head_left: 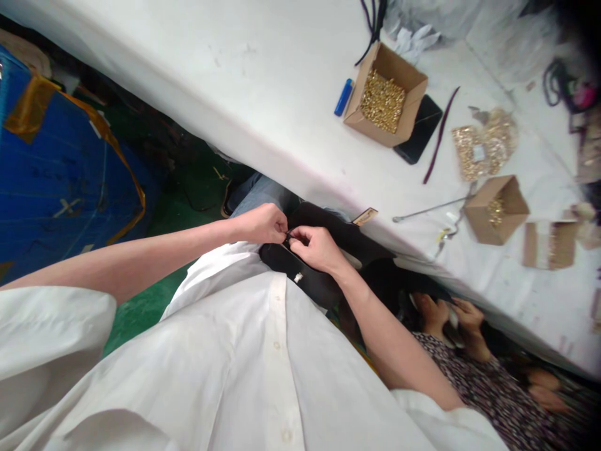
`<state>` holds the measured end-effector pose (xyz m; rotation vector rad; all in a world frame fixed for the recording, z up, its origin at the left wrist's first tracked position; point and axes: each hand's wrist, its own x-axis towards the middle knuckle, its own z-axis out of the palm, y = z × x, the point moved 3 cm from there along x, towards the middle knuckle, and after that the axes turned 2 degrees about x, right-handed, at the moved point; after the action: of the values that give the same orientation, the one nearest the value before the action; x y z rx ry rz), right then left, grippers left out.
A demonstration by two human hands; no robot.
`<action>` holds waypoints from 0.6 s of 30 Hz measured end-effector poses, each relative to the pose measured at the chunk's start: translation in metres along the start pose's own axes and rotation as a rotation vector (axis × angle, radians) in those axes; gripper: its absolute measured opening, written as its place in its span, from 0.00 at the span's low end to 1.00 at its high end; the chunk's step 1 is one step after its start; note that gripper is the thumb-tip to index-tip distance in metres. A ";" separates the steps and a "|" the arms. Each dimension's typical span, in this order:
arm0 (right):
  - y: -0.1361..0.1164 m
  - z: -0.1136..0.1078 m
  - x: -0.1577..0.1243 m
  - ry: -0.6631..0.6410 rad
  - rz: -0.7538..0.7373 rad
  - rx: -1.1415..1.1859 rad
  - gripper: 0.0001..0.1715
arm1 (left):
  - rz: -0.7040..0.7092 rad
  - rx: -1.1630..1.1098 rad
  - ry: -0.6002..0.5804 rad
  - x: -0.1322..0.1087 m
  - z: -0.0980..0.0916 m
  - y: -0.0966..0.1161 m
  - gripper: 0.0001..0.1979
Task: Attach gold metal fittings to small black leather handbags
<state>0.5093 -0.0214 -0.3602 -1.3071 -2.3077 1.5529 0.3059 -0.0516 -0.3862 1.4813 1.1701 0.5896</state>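
Observation:
A black, bag-like item [317,285] lies across my lap, with a small white bit on its near side. At its far edge my left hand [265,224] is closed in a pinch. Facing it, my right hand [315,247] pinches with thumb and forefinger, and the fingertips of both nearly meet. Between them shows a small dark piece [288,237], too small to name. More black material lies behind the hands, by the table edge, where a small printed tag [365,217] sticks up.
The white-covered table [282,119] holds a cardboard box [408,72] of small gold parts, a blue lighter [344,98], a black phone [420,131], bags of gold pieces [483,147] and a smaller box [498,216]. A blue wrapped bundle [61,181] stands left. Another person's hands [451,316] are at right.

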 end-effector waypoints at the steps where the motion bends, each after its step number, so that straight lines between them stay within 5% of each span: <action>1: 0.001 -0.001 0.000 -0.015 0.007 0.019 0.10 | 0.002 -0.005 -0.007 0.000 0.000 0.000 0.09; 18: -0.003 0.002 0.000 0.044 0.058 -0.003 0.09 | -0.011 -0.034 -0.032 0.000 0.001 -0.001 0.08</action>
<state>0.5066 -0.0230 -0.3587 -1.4062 -2.2666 1.5213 0.3068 -0.0519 -0.3871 1.4496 1.1368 0.5738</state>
